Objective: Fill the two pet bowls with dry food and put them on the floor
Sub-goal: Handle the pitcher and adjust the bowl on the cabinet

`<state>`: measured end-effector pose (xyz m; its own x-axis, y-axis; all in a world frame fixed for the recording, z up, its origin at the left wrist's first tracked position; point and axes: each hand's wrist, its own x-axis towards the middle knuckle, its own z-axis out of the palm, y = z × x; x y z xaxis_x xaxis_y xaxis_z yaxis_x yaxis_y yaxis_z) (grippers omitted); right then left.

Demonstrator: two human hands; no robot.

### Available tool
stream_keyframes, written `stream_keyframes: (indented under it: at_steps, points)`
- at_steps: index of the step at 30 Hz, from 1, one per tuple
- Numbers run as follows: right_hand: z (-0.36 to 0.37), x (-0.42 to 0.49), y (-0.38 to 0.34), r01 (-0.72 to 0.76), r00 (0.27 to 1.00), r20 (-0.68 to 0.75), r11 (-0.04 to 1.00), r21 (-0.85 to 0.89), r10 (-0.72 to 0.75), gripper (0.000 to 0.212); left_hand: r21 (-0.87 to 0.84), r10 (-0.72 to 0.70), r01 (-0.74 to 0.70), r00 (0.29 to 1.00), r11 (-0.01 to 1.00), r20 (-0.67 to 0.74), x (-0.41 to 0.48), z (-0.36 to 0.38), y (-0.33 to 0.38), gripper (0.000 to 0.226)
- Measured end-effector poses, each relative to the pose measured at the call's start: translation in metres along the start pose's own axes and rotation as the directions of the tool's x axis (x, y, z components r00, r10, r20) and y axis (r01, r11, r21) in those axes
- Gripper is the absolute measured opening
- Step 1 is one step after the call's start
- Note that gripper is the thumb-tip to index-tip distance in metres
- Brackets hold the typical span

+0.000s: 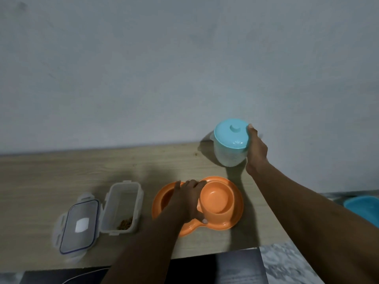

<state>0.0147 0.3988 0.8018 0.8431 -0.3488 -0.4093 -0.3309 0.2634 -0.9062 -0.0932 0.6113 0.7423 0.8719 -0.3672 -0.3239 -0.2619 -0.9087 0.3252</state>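
An orange double pet feeder (233,218) lies on the wooden table. In its right well sits an orange bowl (216,201), which looks empty. My left hand (189,198) rests on the feeder's middle, fingers against that bowl's left side, hiding most of the left well. My right hand (256,149) grips the right side of a clear tub with a light blue lid (230,134), which stands at the table's back right by the wall. A clear rectangular container (122,208) stands open left of the feeder with a little dry food (125,223) at its near end.
The container's clip lid (79,224) lies flat at the left. The wooden table (61,177) meets a grey wall at the back; its front edge is close to me. A blue bowl (364,208) sits low at the right, off the table, above patterned floor.
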Motion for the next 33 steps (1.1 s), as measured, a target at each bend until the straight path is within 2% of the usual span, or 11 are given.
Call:
stream_keyframes:
  at_steps: [3, 5, 8, 12, 17, 23, 26, 31, 33]
  points:
    - [-0.001, 0.005, -0.003, -0.049, 0.986, 0.158, 0.999, -0.009, 0.05, 0.061, -0.015, 0.008, -0.008, 1.0, 1.0, -0.009, 0.0, 0.001, -0.001, 0.123]
    - [-0.002, 0.006, -0.008, -0.052, 0.98, 0.194, 0.999, 0.001, 0.051, 0.048, -0.021, 0.011, -0.011, 1.0, 1.0, -0.006, -0.001, 0.002, -0.002, 0.123]
    - [-0.004, 0.003, -0.013, -0.073, 0.986, 0.155, 0.997, 0.033, 0.067, 0.029, -0.039, 0.012, -0.013, 1.0, 0.999, -0.009, 0.0, 0.002, -0.003, 0.123]
    - [-0.008, -0.006, -0.015, -0.056, 0.993, 0.103, 0.998, 0.021, 0.054, 0.026, -0.026, 0.012, -0.012, 1.0, 1.0, -0.009, 0.0, 0.002, -0.003, 0.124]
    - [-0.026, -0.025, -0.022, 0.08, 0.991, 0.118, 0.993, -0.091, -0.069, 0.022, -0.008, 0.002, -0.002, 1.0, 1.0, 0.005, -0.001, 0.0, 0.0, 0.122]
    - [-0.046, -0.055, -0.016, 0.265, 0.958, 0.176, 0.934, -0.24, -0.227, 0.005, -0.004, 0.002, -0.002, 1.0, 1.0, -0.002, -0.003, -0.001, 0.001, 0.123]
    - [-0.05, -0.064, -0.006, 0.314, 0.945, 0.186, 0.905, -0.288, -0.269, 0.012, -0.028, 0.019, -0.02, 1.0, 0.999, -0.019, -0.003, 0.001, -0.001, 0.123]
    - [-0.053, -0.071, 0.006, 0.402, 0.915, 0.227, 0.801, -0.444, -0.334, 0.045, -0.02, 0.008, -0.008, 1.0, 1.0, -0.019, -0.001, -0.002, 0.0, 0.122]
    - [-0.052, -0.073, 0.007, 0.427, 0.904, 0.231, 0.773, -0.469, -0.359, 0.05, -0.01, -0.003, 0.003, 1.0, 1.0, -0.017, -0.001, -0.004, -0.001, 0.123]
